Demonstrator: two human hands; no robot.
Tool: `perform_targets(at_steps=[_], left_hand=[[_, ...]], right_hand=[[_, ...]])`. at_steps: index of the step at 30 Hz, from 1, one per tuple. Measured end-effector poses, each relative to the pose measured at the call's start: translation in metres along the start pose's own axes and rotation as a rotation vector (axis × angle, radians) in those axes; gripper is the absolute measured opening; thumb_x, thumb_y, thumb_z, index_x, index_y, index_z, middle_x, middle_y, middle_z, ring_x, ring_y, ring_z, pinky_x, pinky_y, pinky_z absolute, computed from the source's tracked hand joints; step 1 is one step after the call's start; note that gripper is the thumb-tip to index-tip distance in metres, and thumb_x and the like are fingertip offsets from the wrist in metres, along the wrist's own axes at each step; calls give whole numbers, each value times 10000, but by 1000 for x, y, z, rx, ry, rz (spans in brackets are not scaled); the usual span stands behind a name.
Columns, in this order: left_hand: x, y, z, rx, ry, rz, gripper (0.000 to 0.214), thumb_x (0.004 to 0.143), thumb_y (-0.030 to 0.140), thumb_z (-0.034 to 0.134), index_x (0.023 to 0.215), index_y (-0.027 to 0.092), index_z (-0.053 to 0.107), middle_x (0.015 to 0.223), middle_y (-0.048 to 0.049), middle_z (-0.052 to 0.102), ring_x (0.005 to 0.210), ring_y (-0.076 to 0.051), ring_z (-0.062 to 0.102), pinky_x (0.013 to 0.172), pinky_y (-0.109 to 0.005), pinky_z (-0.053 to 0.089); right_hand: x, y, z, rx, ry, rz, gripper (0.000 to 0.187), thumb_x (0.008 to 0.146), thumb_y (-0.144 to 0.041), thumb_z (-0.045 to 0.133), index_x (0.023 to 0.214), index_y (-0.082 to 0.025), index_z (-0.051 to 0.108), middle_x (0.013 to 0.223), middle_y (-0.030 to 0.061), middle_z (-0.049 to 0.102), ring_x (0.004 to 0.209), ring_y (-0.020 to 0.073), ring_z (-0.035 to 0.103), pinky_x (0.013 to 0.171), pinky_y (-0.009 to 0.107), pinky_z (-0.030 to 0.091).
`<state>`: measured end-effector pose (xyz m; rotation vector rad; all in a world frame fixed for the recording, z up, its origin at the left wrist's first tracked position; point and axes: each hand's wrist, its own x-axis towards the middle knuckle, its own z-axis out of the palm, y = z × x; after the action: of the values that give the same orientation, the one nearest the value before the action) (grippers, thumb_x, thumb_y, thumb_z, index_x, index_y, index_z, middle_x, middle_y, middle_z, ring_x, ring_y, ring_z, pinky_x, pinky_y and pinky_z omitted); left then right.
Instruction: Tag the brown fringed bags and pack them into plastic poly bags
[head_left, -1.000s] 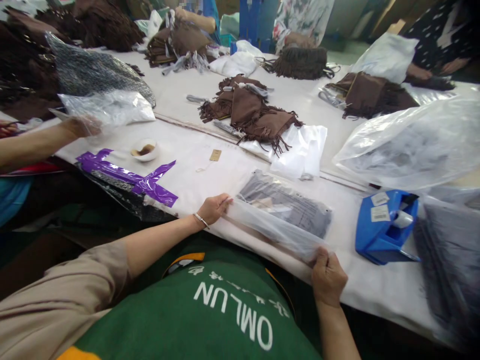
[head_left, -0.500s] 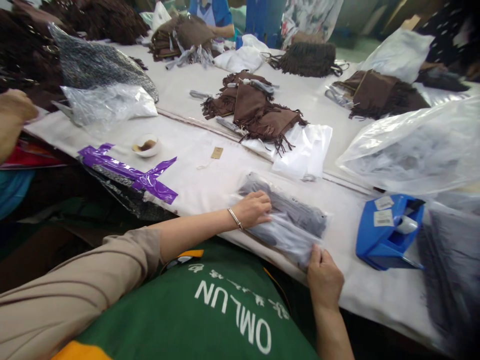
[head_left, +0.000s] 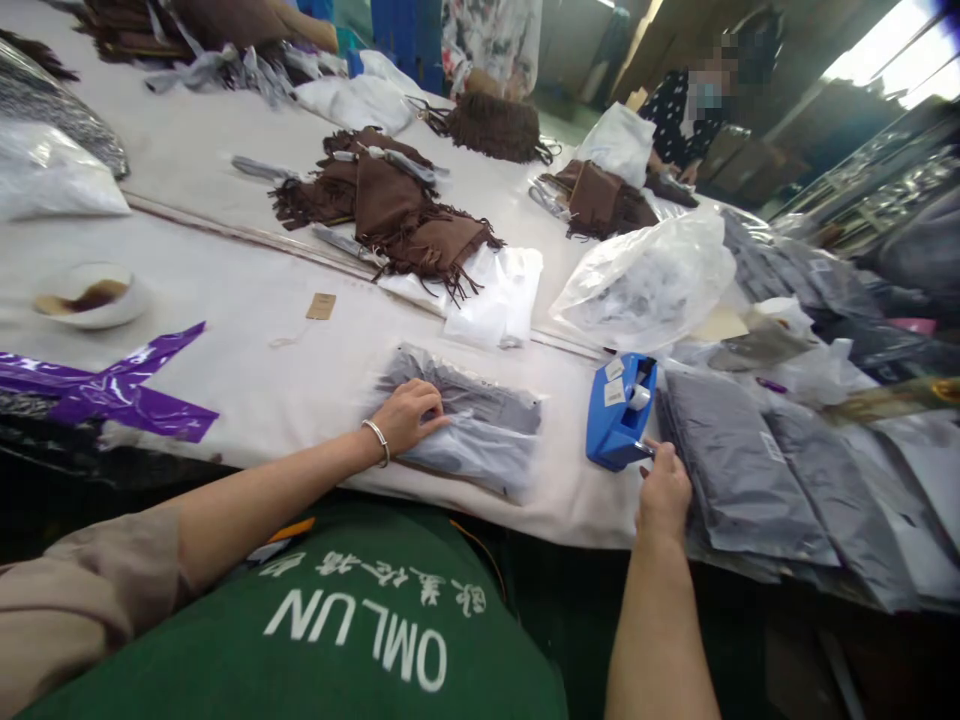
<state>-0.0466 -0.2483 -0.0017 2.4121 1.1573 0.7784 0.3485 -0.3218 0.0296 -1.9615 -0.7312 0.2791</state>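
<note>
A clear plastic bag (head_left: 487, 452) with a folded dark grey cloth item (head_left: 480, 398) in it lies flat near the table's front edge. On its left part rests my left hand (head_left: 411, 418), fingers curled closed on the bag's plastic; a bangle circles the wrist. Further right stands a blue tape dispenser (head_left: 604, 420) with white labels and a roll inside. At its front, cutting end, my right hand (head_left: 664, 490) has thumb and fingers closed on the end of the tape (head_left: 646, 450). The tape itself is barely visible.
Right of the dispenser lie bagged grey items (head_left: 739, 470) in a stack. Behind are brown fringed cloths (head_left: 390, 205), white plastic bags (head_left: 499, 290) and a large clear bag (head_left: 645, 285). A paper tag (head_left: 321, 306), a bowl (head_left: 105, 300) and purple tape (head_left: 135, 395) are leftward. Co-workers stand beyond.
My right hand has let go of the bag's right end and moved right to the tape dispenser. My left hand stays on the bag. The view has turned to the right.
</note>
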Motion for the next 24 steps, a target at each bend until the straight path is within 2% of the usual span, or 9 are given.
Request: perform_targets(at_steps=[3,9,12,15,17,19,21,24], left_hand=[[0,2,-1,17,0,-11,242,870,385,587,761,169,597,908,-50,607,939,-197,517,891,-348,392],[-1,1,-1,33,-6,-14,246,874,392,581,772,170,599,910,-52,607,937,-199,514,880,-346,383],[-1,0,-1,35,-11,-13,237,875,385,582,780,169,597,916,-52,605,939,-201,509,877,-344,379],[-1,-1,0,32,-15,-10,230,873,380,586,781,170,597,915,-51,603,940,-203,509,873,-343,377],[-1,-1,0,29,-12,-12,227,870,377,591,779,170,600,912,-50,603,939,-203,509,869,-341,377],[-2,-1,1,33,-4,-21,230,871,380,590,779,170,603,914,-50,605,937,-203,510,863,-340,374],[-2,0,0,40,2,-32,229,875,379,586,785,170,608,917,-49,607,934,-202,511,858,-341,368],[-3,1,0,35,-7,-35,213,868,369,603,795,169,617,922,-45,614,937,-204,514,848,-342,360]], right_hand=[[8,-1,9,18,-37,-8,495,802,-547,463,934,-128,692,869,76,673,817,188,621,697,298,511],[-27,21,4,-20,140,-53,454,744,-541,582,920,-135,681,1021,112,661,1002,244,586,831,345,485],[-29,26,0,-47,209,-66,445,725,-529,615,882,-118,685,1045,140,651,1045,272,566,899,381,453],[-12,14,2,-16,174,-94,489,798,-522,526,1013,-106,666,1052,136,657,1038,251,582,912,382,451],[-2,1,5,25,68,-116,514,836,-511,474,1142,-125,620,975,103,685,946,217,627,849,365,491],[-2,-9,8,58,-14,-139,540,831,-485,498,1251,-148,548,900,71,699,859,192,651,819,359,509],[-12,-11,8,75,20,-182,580,815,-452,541,1311,-154,488,887,63,698,842,186,656,857,371,499],[-33,3,3,33,150,-219,606,807,-438,563,1325,-139,464,884,84,687,845,212,658,874,390,497]])
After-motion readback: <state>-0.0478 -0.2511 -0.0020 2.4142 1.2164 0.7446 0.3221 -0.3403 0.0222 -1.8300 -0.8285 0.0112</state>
